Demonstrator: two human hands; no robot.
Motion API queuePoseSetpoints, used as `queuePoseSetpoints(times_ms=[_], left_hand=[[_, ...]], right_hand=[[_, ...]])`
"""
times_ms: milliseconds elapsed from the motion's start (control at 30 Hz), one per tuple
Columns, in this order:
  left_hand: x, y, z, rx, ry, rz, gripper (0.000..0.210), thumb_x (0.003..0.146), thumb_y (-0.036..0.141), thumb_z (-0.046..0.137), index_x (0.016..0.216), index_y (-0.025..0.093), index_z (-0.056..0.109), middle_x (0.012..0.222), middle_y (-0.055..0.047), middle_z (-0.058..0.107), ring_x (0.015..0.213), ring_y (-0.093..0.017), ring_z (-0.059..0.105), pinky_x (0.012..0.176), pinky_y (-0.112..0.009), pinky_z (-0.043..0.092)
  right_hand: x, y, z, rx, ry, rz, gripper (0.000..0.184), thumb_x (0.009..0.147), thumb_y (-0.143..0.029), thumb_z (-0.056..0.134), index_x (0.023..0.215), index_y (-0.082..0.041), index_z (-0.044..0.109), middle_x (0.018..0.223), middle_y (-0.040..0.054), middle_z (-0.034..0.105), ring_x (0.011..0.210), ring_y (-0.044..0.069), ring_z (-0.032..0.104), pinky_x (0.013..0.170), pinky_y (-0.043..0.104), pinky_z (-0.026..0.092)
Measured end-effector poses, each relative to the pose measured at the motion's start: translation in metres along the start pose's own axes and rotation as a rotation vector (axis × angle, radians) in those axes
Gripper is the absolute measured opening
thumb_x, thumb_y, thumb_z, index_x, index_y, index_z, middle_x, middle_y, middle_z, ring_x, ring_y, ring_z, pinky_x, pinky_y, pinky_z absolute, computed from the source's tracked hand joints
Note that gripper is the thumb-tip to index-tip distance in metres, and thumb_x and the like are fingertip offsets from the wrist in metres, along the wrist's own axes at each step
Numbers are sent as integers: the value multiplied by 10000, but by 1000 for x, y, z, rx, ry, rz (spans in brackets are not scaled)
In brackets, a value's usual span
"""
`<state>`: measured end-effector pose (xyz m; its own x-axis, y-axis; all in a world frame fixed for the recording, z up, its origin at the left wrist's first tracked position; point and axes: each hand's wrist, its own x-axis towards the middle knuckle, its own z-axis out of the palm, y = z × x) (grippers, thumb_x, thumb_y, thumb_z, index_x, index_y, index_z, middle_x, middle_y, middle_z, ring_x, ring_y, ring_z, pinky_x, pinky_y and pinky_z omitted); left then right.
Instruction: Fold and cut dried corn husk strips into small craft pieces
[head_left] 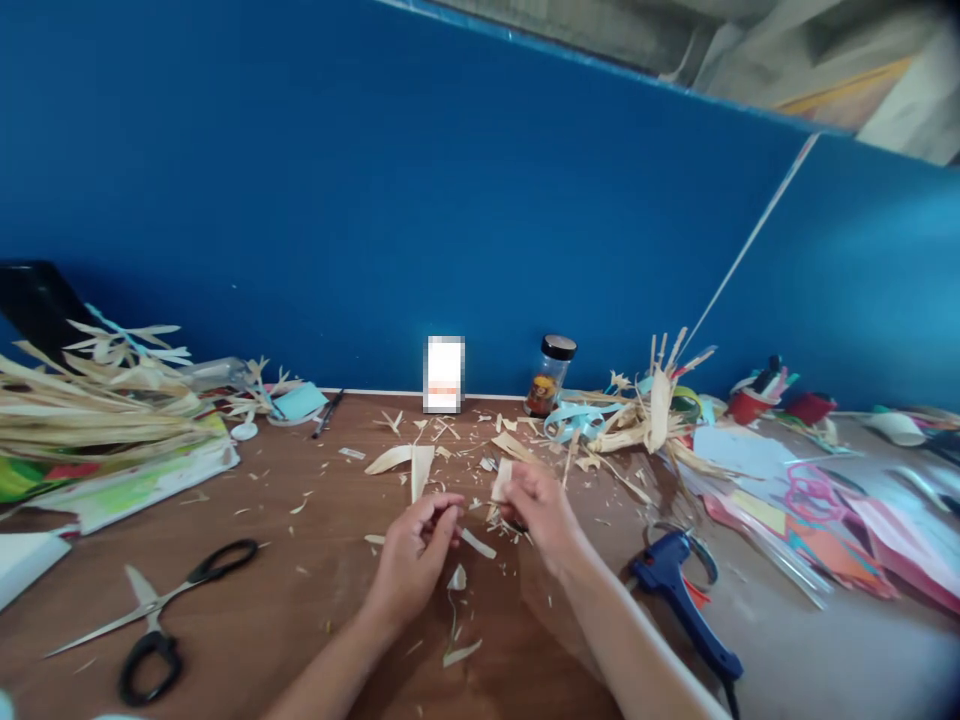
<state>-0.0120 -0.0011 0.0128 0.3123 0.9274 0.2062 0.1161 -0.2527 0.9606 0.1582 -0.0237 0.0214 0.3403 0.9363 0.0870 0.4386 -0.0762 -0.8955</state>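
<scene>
In the middle of the table my right hand (538, 510) pinches a small pale piece of dried corn husk (502, 481) between thumb and fingers. My left hand (420, 548) is beside it, thumb pressed to curled fingers; whatever they hold is too small or hidden to make out. Just behind the left hand is a folded husk strip (421, 470). A narrow pale strip (478, 544) shows between the hands. Below them is a thin stem with husk bits (453, 620). Scraps of husk are scattered all around.
Open black-handled scissors (154, 605) lie at left, near a husk bundle (97, 410). A blue glue gun (686, 600) lies at right beside a tape roll (701, 558). Behind are a lidded jar (550, 375), a blurred-out upright object (444, 375) and a blue partition (375, 200).
</scene>
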Motion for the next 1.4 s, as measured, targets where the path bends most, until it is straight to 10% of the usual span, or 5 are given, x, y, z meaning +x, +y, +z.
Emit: queuePoseSetpoints(times_ms=[133,667,1400], left_hand=[[1,2,1,-209,-34,-143,313,764,389,493,944,166,619,765,-38,642,642,-158,593,588,-274,505],[4,-5,0,-452,24,-417,182,692,320,617,680,153,546,551,41,541,480,-59,475,460,-155,401],[0,-4,1,-473,-5,-436,180,658,316,666,650,137,641,559,21,588,462,-50,490,469,-159,416]], right_hand=[[-21,0,30,534,-151,113,389,745,-333,575,1083,-160,490,689,1,638,574,142,610,597,286,509],[-30,-1,29,594,-148,102,280,723,-261,607,967,-168,503,667,-32,580,546,87,520,539,201,410],[-32,-6,27,581,-172,122,293,752,-254,592,997,-193,442,612,-62,525,551,86,527,518,183,390]])
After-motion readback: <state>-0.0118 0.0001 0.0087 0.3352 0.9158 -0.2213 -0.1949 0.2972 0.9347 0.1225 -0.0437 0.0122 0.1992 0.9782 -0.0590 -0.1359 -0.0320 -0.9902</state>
